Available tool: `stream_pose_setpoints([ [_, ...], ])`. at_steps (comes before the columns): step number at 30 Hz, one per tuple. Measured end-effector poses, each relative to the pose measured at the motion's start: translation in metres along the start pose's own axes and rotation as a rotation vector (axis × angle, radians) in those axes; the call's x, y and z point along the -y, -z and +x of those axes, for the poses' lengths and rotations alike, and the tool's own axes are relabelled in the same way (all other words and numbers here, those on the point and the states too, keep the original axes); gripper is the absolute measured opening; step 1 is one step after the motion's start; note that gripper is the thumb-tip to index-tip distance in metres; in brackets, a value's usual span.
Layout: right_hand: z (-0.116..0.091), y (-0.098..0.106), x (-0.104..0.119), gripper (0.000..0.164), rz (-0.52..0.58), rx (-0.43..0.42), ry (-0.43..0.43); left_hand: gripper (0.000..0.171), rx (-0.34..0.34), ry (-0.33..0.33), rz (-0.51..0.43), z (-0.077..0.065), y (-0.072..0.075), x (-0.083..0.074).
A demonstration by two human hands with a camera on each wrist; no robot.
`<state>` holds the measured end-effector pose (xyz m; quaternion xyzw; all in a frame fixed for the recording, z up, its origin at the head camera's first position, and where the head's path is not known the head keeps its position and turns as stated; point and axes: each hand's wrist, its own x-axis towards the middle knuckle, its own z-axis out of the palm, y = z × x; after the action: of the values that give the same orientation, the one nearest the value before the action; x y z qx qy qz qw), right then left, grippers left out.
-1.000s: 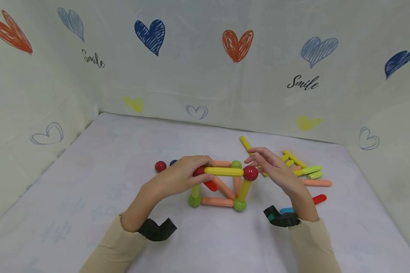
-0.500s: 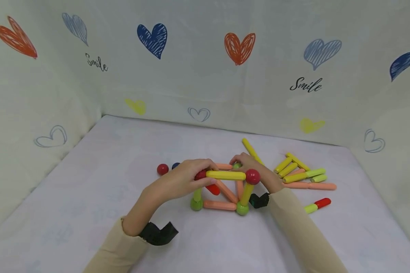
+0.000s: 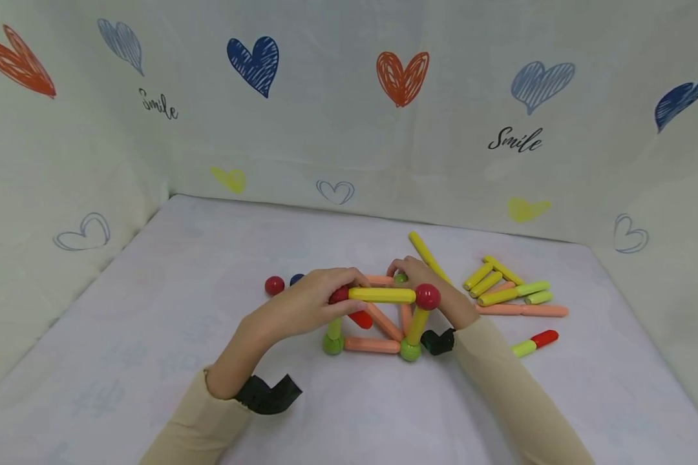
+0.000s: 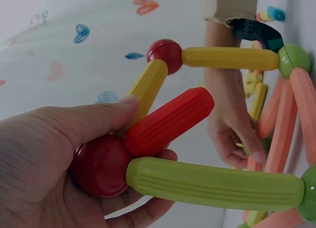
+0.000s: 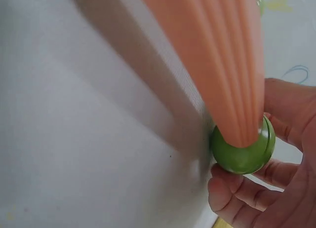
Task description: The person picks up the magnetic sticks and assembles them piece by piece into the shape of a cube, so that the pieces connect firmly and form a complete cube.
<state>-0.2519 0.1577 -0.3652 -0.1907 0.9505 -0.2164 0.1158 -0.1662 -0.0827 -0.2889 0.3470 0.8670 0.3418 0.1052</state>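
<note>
Right hand [image 3: 417, 272] has swung inward compared with a second ago: it was up by the uncovered top red ball [image 3: 428, 297] with loose fingers, now it's down at the far corner. Left hand [image 3: 326, 294] basically hasn't budged. My read: the frame's now held at two spots, one up top and one on the base, so it should sit steadier.

Biggest stuff first. Everything's on the pale counter [image 3: 326, 433]. Around the middle is the stick-and-ball frame [image 3: 382, 321], salmon sticks in the base, yellow crossbar [image 3: 382, 295] raised along the near side. Off to the right there's a pile of spare sticks [image 3: 485, 284].

Hands: the left has thumb and fingers wrapped round the held red ball [image 4: 101, 164], which also carries a red stick [image 4: 170, 120] with no ball on its other end. The right's fingers are curled round the far green ball [image 5: 242, 156]; can't tell if it's lifted at all.

Smallest bits: a loose red ball [image 3: 274, 285] and a blue ball [image 3: 296, 279], partly hidden behind the left hand.
</note>
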Motion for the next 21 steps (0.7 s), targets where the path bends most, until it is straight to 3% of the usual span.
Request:
stream_pose_setpoints([
  [5,-0.015,0.005,0.007,0.022,0.1,-0.011,-0.047,0.029,0.009,0.008,-0.009,0.0,0.0,-0.001],
  [9,-0.036,0.015,0.006,0.029,0.161,-0.076,-0.037,0.028,0.012,0.009,-0.013,0.0,-0.001,-0.001],
  [14,-0.079,0.029,-0.007,0.029,0.122,-0.149,-0.01,0.026,0.014,-0.002,-0.047,-0.002,-0.001,0.001],
  [18,-0.12,0.039,-0.021,0.023,0.042,-0.082,-0.05,0.027,0.008,0.004,-0.052,-0.003,-0.001,0.002],
  [21,-0.147,0.04,-0.036,0.031,0.003,-0.011,-0.112,0.032,0.001,0.006,-0.04,-0.004,-0.001,0.002],
])
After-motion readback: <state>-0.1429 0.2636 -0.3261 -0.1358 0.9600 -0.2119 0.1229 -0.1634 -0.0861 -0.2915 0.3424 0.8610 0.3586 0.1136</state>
